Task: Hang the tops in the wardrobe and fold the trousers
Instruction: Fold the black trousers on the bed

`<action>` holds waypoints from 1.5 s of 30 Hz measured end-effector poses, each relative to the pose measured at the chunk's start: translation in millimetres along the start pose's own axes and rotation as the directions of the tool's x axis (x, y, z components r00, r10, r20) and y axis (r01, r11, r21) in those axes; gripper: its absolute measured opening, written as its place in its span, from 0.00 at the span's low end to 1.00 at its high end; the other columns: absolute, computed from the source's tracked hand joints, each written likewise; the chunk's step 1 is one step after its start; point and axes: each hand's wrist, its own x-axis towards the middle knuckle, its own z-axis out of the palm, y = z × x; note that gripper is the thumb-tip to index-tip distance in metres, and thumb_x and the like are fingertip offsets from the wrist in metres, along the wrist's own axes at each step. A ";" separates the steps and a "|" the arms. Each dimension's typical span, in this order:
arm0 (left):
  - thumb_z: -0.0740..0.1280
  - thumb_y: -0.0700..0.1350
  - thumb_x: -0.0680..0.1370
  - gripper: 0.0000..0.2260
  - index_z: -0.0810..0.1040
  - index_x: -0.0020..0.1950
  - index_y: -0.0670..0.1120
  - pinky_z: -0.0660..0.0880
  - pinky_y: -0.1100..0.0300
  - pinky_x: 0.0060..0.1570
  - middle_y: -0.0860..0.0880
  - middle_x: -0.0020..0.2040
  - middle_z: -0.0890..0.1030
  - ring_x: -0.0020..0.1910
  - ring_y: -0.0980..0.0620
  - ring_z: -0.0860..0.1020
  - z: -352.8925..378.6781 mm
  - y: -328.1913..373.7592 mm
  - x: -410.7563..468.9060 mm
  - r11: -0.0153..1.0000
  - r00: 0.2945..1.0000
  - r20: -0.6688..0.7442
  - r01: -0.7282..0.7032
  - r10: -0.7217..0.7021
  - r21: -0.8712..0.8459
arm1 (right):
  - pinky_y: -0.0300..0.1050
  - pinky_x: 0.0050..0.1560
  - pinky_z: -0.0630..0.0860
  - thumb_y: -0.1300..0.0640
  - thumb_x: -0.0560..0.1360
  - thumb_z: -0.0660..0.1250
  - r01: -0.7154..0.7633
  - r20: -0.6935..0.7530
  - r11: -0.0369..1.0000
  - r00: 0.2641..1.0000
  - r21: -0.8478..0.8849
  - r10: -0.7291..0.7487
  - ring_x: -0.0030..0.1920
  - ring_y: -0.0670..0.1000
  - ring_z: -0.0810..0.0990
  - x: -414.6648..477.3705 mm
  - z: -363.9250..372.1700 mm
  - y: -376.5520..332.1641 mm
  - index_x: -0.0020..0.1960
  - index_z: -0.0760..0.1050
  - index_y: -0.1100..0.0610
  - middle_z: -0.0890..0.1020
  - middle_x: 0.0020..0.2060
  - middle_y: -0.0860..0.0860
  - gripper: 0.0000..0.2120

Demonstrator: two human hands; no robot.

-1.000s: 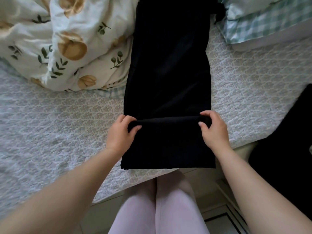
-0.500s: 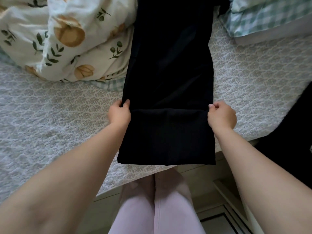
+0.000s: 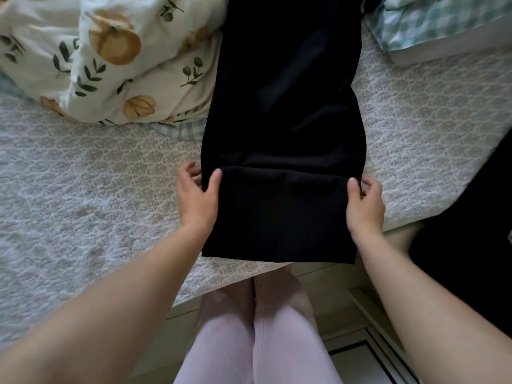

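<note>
The left hand [image 3: 196, 196] and the right hand [image 3: 366, 202] are lightly pinching the two ends of the fold in the black trousers [image 3: 282, 106], which are lying between them, stretching lengthwise straight away from both.

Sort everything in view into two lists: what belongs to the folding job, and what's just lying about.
Job in hand: black trousers, part folded; left hand and right hand, pinching the fold's ends.

Lying about: floral duvet; checked pillow; quilted bedspread underneath; dark cloth at the right edge, unclear what it is.
</note>
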 end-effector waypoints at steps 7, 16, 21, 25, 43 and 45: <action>0.61 0.56 0.79 0.16 0.76 0.49 0.44 0.75 0.50 0.46 0.48 0.47 0.77 0.49 0.46 0.76 4.6 -27.4 -35.1 0.934 0.994 0.103 0.003 -0.042 0.357 | 0.49 0.57 0.66 0.55 0.77 0.64 0.087 -0.069 0.962 0.992 -0.261 -0.108 0.60 0.61 0.70 -38.0 10.5 33.6 0.54 0.71 0.70 0.70 0.60 0.62 0.17; 0.67 0.56 0.76 0.21 0.71 0.63 0.44 0.73 0.55 0.54 0.48 0.61 0.72 0.58 0.49 0.74 6.0 -26.7 -25.8 0.955 0.982 -0.059 0.186 -0.177 0.231 | 0.46 0.55 0.68 0.49 0.75 0.67 -0.051 -0.024 0.994 0.999 -0.098 0.049 0.60 0.55 0.73 -31.7 8.5 22.0 0.65 0.66 0.60 0.71 0.63 0.56 0.24; 0.60 0.56 0.80 0.20 0.67 0.67 0.46 0.72 0.53 0.48 0.47 0.59 0.76 0.56 0.45 0.76 5.2 -12.3 -28.8 0.912 0.941 0.017 0.323 -0.337 0.253 | 0.47 0.58 0.68 0.46 0.77 0.62 -0.302 0.213 0.953 0.932 0.010 0.293 0.62 0.59 0.73 -23.3 4.8 7.7 0.65 0.69 0.63 0.75 0.60 0.56 0.24; 0.59 0.52 0.81 0.21 0.60 0.73 0.52 0.74 0.50 0.49 0.47 0.54 0.78 0.47 0.47 0.77 -8.8 5.5 -32.0 0.946 0.972 0.036 0.216 -0.231 0.240 | 0.49 0.60 0.70 0.45 0.78 0.60 -0.282 0.273 0.959 0.926 0.034 0.262 0.61 0.58 0.73 -13.9 -9.4 -12.2 0.65 0.70 0.64 0.75 0.58 0.56 0.25; 0.59 0.43 0.81 0.16 0.73 0.69 0.52 0.74 0.58 0.54 0.46 0.63 0.76 0.59 0.47 0.76 -44.9 15.0 -52.5 0.741 0.671 0.565 -0.033 -0.481 0.670 | 0.36 0.27 0.71 0.65 0.75 0.62 -0.577 0.507 0.767 0.590 -0.280 0.628 0.34 0.52 0.74 -62.7 -67.5 11.2 0.42 0.72 0.60 0.76 0.35 0.56 0.04; 0.61 0.41 0.80 0.13 0.77 0.64 0.48 0.78 0.55 0.53 0.46 0.58 0.78 0.54 0.48 0.78 -47.2 20.9 -52.3 0.756 0.591 0.562 0.129 -0.578 0.642 | 0.33 0.21 0.70 0.64 0.75 0.63 -0.602 0.511 0.736 0.548 -0.308 0.662 0.31 0.53 0.75 -61.5 -76.4 10.4 0.40 0.72 0.60 0.77 0.33 0.56 0.05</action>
